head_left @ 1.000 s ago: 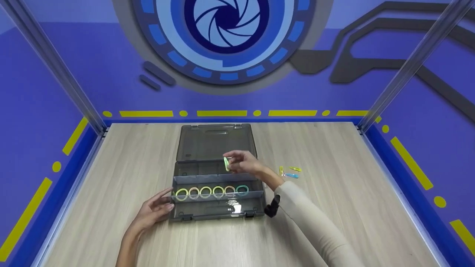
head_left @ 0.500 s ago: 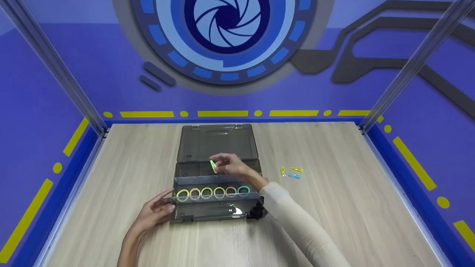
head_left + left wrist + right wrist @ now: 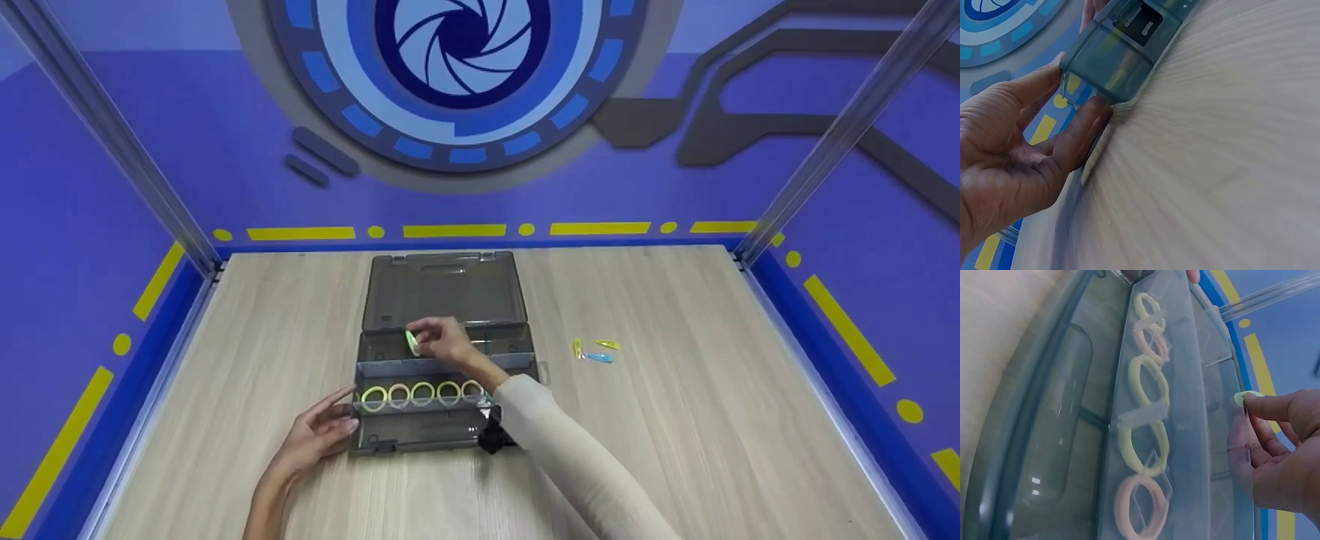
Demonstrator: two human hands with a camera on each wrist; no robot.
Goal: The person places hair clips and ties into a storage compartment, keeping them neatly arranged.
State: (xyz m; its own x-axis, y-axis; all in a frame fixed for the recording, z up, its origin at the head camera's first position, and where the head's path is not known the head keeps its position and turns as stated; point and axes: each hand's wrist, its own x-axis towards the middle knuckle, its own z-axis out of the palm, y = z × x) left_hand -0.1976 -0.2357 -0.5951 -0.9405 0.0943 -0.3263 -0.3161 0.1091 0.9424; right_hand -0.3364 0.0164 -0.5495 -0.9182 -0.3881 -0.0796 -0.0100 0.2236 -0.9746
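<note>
My right hand [image 3: 446,341] pinches a light green hair clip [image 3: 412,343] above the back row of a smoky see-through plastic storage box [image 3: 420,433]. In the right wrist view the clip [image 3: 1241,399] shows as a green tip at the thumb and finger. Several hair ties [image 3: 423,394], yellow and pink, stand in a line along the box's middle row; my right forearm hides that row's right end. At the box's left end my left hand [image 3: 311,439] rests spread fingertips on the wall. The left wrist view shows these fingers [image 3: 1086,126] against the box corner.
The box lid [image 3: 446,291] lies folded back on the wooden table [image 3: 675,435]. To the right of the box lie a blue hair clip [image 3: 600,358], two yellow ones and a small pinkish bit. Blue printed walls [image 3: 525,180] enclose the table.
My right hand has moved left with the green hair clip and a little lower, over the back row. My right forearm now covers the hair tie at the right. The left hand stays at the box.
</note>
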